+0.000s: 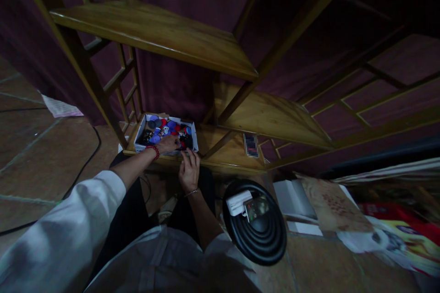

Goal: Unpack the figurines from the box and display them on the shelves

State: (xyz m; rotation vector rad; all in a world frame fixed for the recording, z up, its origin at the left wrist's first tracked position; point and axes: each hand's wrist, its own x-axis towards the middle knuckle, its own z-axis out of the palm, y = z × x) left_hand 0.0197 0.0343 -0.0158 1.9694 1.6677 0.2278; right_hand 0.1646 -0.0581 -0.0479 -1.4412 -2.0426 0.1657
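A shallow white box (139,136) full of small blue, red, black and grey round pieces (156,139) sits on the low wooden shelf. My left hand (167,144), with a red bead bracelet at the wrist, reaches over its front rim into the pieces. Its fingers are bent and close together; whatever they pinch is too dark and small to make out. At the box's front right corner is my right hand (189,168), a thin bracelet on its wrist. Its fingers are stretched and slightly apart, the tips by the rim, with no object visible in them.
A wooden shelf unit (161,32) with stepped boards rises over the box. A dark packet (251,145) lies on the low board. To the right, a black ribbed round stool (261,247) bears a white case (237,202) and a phone (257,208). Bags and cardboard (330,201) lie beyond.
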